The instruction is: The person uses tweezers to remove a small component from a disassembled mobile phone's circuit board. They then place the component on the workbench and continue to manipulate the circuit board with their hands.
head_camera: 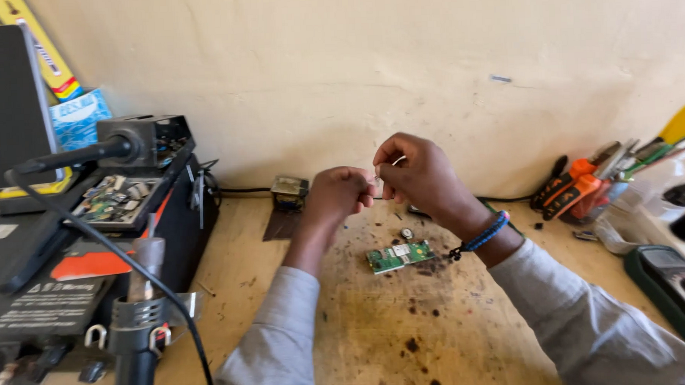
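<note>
My left hand point(335, 196) and my right hand point(418, 171) are raised together above the wooden bench, fingertips meeting around a tiny pale part point(378, 177) pinched between them. What the part is cannot be made out. Below the hands a small green circuit board point(400, 256) lies flat on the scorched bench top point(377, 320). A small round silver piece point(407, 233) lies just beyond the board. A blue and black braided band point(482, 237) circles my right wrist.
A hot-air tool point(138, 313) with a black cable stands at front left beside a black station point(65, 286) holding a tray of scrap boards point(115, 199). A small transformer point(290, 191) sits by the wall. Orange-handled pliers point(574, 188) and a green multimeter point(676, 283) lie at right.
</note>
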